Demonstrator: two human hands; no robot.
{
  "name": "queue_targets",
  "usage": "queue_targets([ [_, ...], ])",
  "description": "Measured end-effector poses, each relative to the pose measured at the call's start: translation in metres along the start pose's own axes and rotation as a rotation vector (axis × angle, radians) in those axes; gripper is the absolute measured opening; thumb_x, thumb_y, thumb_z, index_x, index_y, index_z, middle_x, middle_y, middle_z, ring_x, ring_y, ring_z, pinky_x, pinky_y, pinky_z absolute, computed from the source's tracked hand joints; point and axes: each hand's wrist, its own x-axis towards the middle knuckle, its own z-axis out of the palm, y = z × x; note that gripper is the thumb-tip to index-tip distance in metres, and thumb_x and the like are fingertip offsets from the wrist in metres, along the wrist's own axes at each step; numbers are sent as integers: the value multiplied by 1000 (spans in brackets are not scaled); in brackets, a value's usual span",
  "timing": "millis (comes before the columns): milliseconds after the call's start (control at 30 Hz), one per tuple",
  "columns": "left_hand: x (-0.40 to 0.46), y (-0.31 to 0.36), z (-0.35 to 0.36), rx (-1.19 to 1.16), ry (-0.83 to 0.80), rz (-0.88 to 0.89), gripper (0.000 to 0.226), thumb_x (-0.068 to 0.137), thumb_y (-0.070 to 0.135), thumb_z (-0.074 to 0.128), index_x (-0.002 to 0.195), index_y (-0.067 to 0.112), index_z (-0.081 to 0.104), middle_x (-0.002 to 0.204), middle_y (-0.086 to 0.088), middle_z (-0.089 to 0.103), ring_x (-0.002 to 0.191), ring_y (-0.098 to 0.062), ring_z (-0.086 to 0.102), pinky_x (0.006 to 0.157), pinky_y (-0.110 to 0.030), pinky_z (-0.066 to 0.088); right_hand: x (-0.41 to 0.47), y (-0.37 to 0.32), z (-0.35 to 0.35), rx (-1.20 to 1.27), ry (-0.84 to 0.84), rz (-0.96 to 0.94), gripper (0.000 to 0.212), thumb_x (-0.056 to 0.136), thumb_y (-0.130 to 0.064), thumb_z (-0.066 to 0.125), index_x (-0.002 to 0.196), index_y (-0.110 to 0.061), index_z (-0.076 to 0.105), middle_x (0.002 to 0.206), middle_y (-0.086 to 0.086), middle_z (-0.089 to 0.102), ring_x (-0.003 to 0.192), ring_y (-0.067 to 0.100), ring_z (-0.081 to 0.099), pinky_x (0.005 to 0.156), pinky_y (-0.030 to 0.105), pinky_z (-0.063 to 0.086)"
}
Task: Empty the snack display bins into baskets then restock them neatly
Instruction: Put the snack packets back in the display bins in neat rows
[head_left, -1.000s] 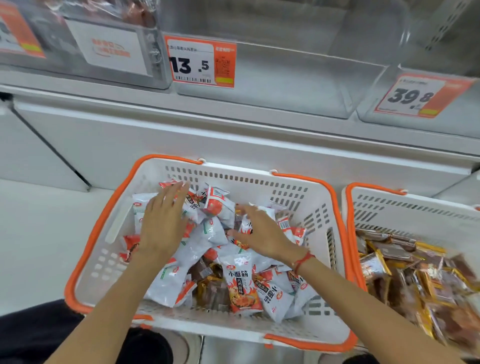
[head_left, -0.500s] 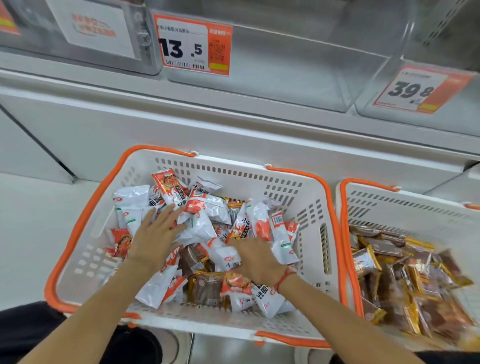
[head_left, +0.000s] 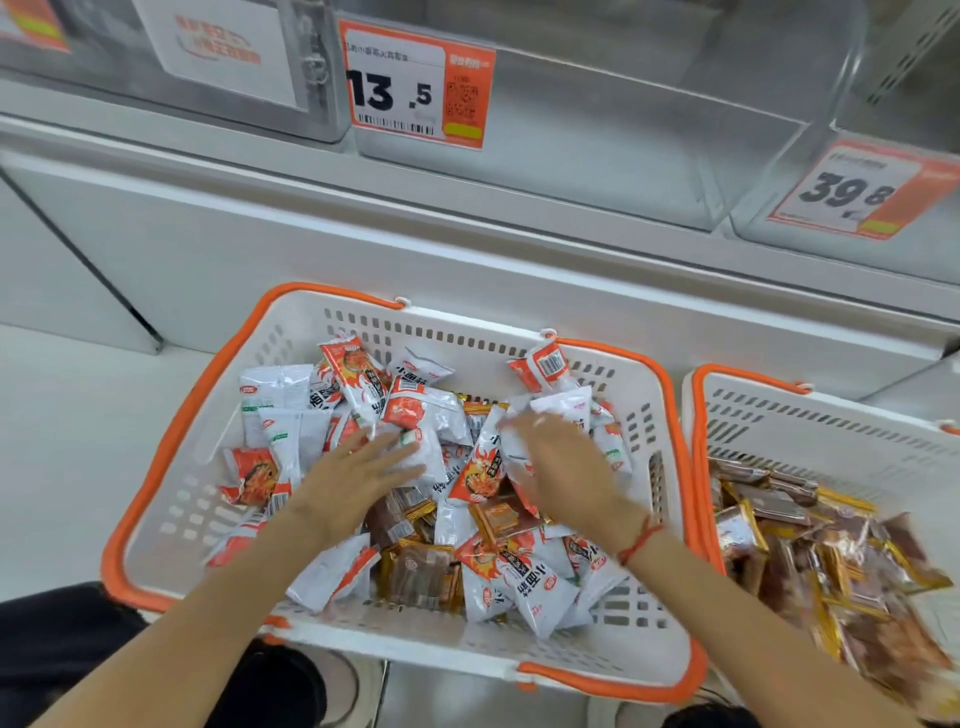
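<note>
Both hands, left and right, fingers flat and gripping nothing, are pressing packets together in the basket, probably gathering a scoop for restocking.

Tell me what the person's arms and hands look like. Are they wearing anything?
Both forearms are bare, with no sleeves showing and no gloves. The right hand has a thin red string bracelet tied round its wrist. The left hand wears nothing on its wrist that I can see.
</note>
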Motion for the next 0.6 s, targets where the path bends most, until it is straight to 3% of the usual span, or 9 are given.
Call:
queue_targets([
  [67,1,-6,2,27,-91,-94,81,96,9,46,154,35,-5,163,5,-11,150,-20,-12,117,-46,-13,-12,-33,34,37,-251,-194,42,91,-37,61,129,-18,57,117,7,63,112,26,55,91,41,45],
  [167,1,-9,0,8,-131,-177,78,97,15,49,154,36,0,164,4,-7,151,-18,-6,118,-48,-9,-17,-61,83,16,-466,-194,51,88,-48,61,125,-13,57,119,13,60,115,30,49,97,44,39],
  [233,3,-6,-2,-29,-123,-195,76,96,17,52,154,36,7,164,3,-3,151,-19,-4,119,-47,-5,-13,-67,98,22,-490,-177,42,86,-40,66,116,-12,61,115,13,60,113,28,45,97,44,37],
  [367,11,4,-18,-376,32,-191,41,97,40,49,137,34,51,154,5,35,144,-17,24,114,-38,18,-9,-47,89,476,-462,57,23,84,-28,72,100,-12,67,86,-1,64,78,10,56,67,26,40],
  [433,17,12,-30,-627,54,-167,33,99,45,44,120,29,63,127,5,61,121,-16,51,95,-32,38,-9,-26,68,801,-412,244,24,88,-22,70,106,-8,67,75,-8,59,63,0,52,61,15,39],
  [467,19,18,-36,-715,15,-168,34,100,47,42,115,26,62,110,5,67,106,-16,59,81,-30,42,-9,-16,57,929,-366,310,25,90,-21,68,109,-5,67,75,-5,61,62,3,54,64,16,42],
  [533,22,31,-40,-793,-29,-178,36,98,52,43,115,23,56,98,4,65,93,-18,61,66,-30,40,-7,-2,42,1093,-298,389,24,93,-19,63,113,-8,68,93,1,71,80,13,66,75,22,53],
  [600,21,36,-36,-784,6,-224,36,95,52,50,119,25,52,99,4,65,94,-19,61,64,-29,38,-2,7,40,1135,-312,409,24,96,-13,58,119,-15,63,114,-1,68,105,15,64,88,23,52],
])
